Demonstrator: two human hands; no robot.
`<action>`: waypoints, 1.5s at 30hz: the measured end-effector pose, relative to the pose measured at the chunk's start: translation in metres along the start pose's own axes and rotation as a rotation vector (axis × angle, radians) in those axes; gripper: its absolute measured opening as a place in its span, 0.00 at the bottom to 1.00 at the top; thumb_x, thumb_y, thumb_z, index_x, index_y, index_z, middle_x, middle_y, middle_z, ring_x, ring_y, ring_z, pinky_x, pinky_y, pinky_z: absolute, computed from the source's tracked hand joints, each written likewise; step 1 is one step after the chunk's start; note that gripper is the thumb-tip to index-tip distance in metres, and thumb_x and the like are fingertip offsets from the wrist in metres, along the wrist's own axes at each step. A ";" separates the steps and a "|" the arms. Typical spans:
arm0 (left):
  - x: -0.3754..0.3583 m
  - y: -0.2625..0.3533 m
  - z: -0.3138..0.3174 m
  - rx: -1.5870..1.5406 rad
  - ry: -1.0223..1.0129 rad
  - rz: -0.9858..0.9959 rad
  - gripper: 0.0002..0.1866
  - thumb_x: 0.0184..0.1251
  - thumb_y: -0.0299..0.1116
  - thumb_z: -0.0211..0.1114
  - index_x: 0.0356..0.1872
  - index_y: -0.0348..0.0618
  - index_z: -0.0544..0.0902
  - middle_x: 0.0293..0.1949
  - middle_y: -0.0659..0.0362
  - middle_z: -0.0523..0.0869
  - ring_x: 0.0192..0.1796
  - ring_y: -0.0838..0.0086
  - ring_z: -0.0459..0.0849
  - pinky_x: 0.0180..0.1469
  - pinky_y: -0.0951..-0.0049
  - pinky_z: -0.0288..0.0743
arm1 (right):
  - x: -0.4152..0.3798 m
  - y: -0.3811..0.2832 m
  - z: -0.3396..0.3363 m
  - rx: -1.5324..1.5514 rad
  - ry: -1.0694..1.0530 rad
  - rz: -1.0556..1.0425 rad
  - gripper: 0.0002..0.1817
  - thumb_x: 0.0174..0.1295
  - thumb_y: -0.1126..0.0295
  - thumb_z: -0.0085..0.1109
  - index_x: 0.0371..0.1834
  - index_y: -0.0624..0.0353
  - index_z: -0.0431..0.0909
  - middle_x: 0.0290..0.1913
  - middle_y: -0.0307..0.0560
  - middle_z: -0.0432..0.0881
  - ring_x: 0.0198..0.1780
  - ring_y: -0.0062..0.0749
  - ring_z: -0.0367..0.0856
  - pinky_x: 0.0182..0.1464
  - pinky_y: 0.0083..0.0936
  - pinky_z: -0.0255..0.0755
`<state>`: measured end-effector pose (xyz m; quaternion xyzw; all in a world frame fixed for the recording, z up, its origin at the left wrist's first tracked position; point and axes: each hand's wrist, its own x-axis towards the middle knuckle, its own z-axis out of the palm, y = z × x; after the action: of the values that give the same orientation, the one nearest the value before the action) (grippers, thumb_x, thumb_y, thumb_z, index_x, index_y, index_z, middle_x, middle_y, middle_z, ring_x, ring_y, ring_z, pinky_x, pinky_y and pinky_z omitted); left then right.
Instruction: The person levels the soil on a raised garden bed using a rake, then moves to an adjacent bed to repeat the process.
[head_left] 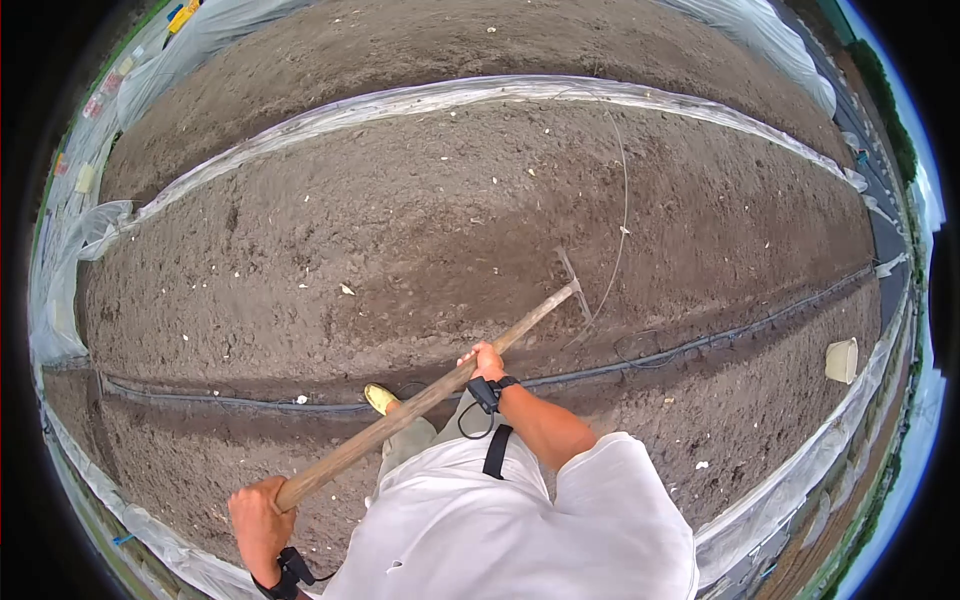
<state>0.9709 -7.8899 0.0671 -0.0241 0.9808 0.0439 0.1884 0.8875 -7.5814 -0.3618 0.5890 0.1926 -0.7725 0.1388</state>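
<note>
A rake with a long wooden handle (380,430) slants across my body from lower left to upper right. My left hand (263,520) is wrapped round the handle's butt end. Farther along the shaft, my right hand (485,362) grips it near the middle. The metal rake head (572,288) rests at the soil of the bed (440,240), and its teeth are hard to make out. A thin curved wire (626,190) arches over the soil beside the head. Each wrist wears a dark strapped device.
A dark hose (660,357) runs along the furrow by my feet, where one yellowish shoe (380,399) shows. White plastic sheeting (450,95) edges the bed ahead. A pale bucket (842,360) is at the right. Small whitish bits dot the soil.
</note>
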 end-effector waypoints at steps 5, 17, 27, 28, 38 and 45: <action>-0.065 -0.068 -0.105 0.077 0.065 -0.120 0.11 0.34 0.24 0.64 0.26 0.40 0.82 0.22 0.45 0.80 0.30 0.48 0.80 0.33 0.58 0.73 | -0.074 0.147 0.131 0.001 -0.233 0.180 0.08 0.57 0.73 0.50 0.22 0.57 0.66 0.19 0.44 0.67 0.21 0.36 0.70 0.31 0.39 0.75; 0.031 -0.187 -0.050 0.018 0.018 0.228 0.09 0.36 0.23 0.65 0.25 0.41 0.82 0.25 0.48 0.82 0.30 0.51 0.80 0.34 0.59 0.72 | -0.040 0.154 0.048 0.204 -0.111 -0.057 0.10 0.52 0.72 0.49 0.15 0.54 0.63 0.17 0.41 0.66 0.22 0.33 0.67 0.35 0.36 0.72; 0.031 -0.215 -0.099 0.191 0.178 0.210 0.09 0.36 0.21 0.64 0.25 0.41 0.82 0.24 0.49 0.81 0.31 0.52 0.80 0.33 0.58 0.71 | -0.041 0.228 0.110 0.286 -0.018 0.097 0.09 0.51 0.72 0.46 0.16 0.54 0.61 0.16 0.43 0.65 0.20 0.36 0.66 0.32 0.38 0.72; 0.012 -0.223 -0.115 0.186 0.192 0.133 0.09 0.35 0.20 0.64 0.25 0.41 0.81 0.23 0.48 0.80 0.31 0.50 0.79 0.33 0.57 0.69 | -0.039 0.254 0.140 0.215 -0.134 0.114 0.09 0.51 0.72 0.46 0.15 0.54 0.62 0.16 0.44 0.67 0.21 0.36 0.67 0.33 0.35 0.74; -0.063 -0.234 -0.098 0.120 0.205 -0.086 0.12 0.34 0.22 0.66 0.27 0.41 0.79 0.24 0.49 0.80 0.30 0.50 0.79 0.33 0.56 0.69 | -0.089 0.232 0.197 0.028 -0.445 0.146 0.12 0.58 0.70 0.51 0.16 0.54 0.66 0.19 0.41 0.70 0.24 0.33 0.69 0.38 0.34 0.73; -0.074 -0.228 0.034 -0.123 0.032 -0.189 0.09 0.36 0.24 0.67 0.23 0.42 0.79 0.23 0.50 0.81 0.29 0.52 0.81 0.32 0.58 0.72 | -0.013 0.199 0.094 -0.365 0.040 -0.014 0.09 0.57 0.71 0.44 0.20 0.56 0.63 0.16 0.44 0.66 0.19 0.35 0.68 0.27 0.35 0.73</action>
<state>1.0669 -8.1114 0.0457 -0.1288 0.9725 0.0854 0.1740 0.8985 -7.8015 -0.3542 0.5680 0.3366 -0.7136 0.2342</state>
